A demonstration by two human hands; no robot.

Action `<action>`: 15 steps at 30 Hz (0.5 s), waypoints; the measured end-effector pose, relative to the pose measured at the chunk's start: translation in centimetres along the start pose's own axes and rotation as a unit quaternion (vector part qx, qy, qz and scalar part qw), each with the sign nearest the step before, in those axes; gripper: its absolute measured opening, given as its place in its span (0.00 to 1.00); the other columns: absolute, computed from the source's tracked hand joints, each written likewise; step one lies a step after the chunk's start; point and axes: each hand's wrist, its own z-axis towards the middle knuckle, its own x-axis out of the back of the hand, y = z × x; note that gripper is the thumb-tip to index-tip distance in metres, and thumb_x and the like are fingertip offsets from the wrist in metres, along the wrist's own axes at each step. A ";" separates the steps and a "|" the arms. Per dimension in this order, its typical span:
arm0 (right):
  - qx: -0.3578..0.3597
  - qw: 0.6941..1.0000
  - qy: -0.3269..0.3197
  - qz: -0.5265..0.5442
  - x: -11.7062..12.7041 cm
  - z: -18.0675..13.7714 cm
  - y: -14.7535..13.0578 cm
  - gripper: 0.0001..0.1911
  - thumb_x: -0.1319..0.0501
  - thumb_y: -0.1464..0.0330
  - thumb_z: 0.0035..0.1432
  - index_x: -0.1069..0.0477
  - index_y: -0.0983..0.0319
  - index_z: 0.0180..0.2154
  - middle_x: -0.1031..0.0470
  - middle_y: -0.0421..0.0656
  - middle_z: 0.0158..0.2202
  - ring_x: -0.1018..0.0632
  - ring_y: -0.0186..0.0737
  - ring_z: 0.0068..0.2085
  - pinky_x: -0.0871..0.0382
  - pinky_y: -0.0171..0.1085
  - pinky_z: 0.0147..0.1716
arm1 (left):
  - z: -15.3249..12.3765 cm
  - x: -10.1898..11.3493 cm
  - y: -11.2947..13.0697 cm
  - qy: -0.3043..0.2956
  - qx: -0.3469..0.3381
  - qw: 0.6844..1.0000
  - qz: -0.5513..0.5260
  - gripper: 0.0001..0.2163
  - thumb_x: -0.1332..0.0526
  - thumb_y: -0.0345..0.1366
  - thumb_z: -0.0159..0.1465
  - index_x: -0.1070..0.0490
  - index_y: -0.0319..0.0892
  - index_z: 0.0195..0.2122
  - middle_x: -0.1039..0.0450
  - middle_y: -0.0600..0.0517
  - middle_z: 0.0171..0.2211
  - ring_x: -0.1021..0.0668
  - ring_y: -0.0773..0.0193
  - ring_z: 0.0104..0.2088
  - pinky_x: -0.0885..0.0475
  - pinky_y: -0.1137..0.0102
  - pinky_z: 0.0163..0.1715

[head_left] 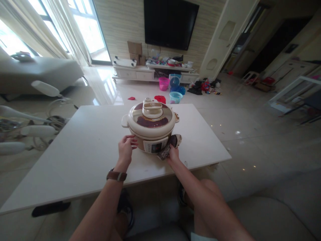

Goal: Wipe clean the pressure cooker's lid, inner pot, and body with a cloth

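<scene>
A cream and brown electric pressure cooker [150, 125] with its lid on stands on a white table [82, 150]. My left hand [126, 149] rests against the cooker's left front side, fingers curled on its wall. My right hand [172, 153] is closed on a patterned cloth [173, 143], which is pressed against the cooker's lower right front beside the control panel. A brown watch strap is on my left wrist.
A TV hangs on the far wall above a low cabinet [150, 72] cluttered with items. Pink and blue baskets [173, 90] and toys lie on the tiled floor. A sofa [37, 72] and fan stand at left. My knees are under the table's near edge.
</scene>
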 end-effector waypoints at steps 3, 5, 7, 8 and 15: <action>-0.066 0.997 0.003 0.033 0.4 -2.4 0.6 0.24 0.38 0.64 0.51 0.28 0.55 0.52 0.15 0.44 0.43 0.15 0.49 0.45 0.18 0.49 0.46 | 0.2 -0.2 0.1 0.010 -0.003 1.000 -0.006 0.14 0.39 0.39 0.46 0.27 0.40 0.35 0.26 0.53 0.26 0.24 0.66 0.23 0.32 0.74 0.23; -0.063 0.997 -0.002 0.035 0.5 -3.5 -0.2 0.23 0.38 0.64 0.53 0.28 0.55 0.53 0.15 0.45 0.47 0.16 0.50 0.48 0.18 0.49 0.48 | 0.3 -0.3 0.0 0.017 -0.008 1.000 -0.012 0.14 0.39 0.38 0.46 0.27 0.41 0.35 0.26 0.54 0.26 0.25 0.66 0.23 0.33 0.74 0.22; 0.011 1.000 -0.012 0.005 0.6 -4.4 -1.5 0.23 0.37 0.61 0.55 0.27 0.56 0.53 0.16 0.47 0.52 0.17 0.50 0.53 0.21 0.49 0.55 | 0.3 -0.4 -0.1 0.024 -0.009 1.000 -0.013 0.14 0.39 0.38 0.46 0.28 0.41 0.34 0.27 0.54 0.26 0.25 0.67 0.23 0.33 0.74 0.22; 0.057 0.998 -0.019 -0.020 0.7 -4.9 -2.1 0.23 0.36 0.59 0.56 0.27 0.56 0.53 0.17 0.47 0.55 0.18 0.50 0.56 0.24 0.49 0.59 | 0.3 -0.4 -0.1 0.025 -0.008 1.000 -0.012 0.14 0.39 0.38 0.46 0.28 0.41 0.34 0.27 0.54 0.26 0.25 0.67 0.23 0.33 0.74 0.23; 0.122 0.991 -0.025 -0.058 0.5 -8.9 -2.2 0.29 0.33 0.52 0.57 0.24 0.62 0.54 0.17 0.52 0.56 0.20 0.52 0.60 0.31 0.49 0.65 | 1.0 -0.4 -0.6 0.045 -0.002 0.999 -0.016 0.14 0.39 0.37 0.44 0.28 0.41 0.33 0.28 0.55 0.25 0.25 0.67 0.23 0.34 0.74 0.22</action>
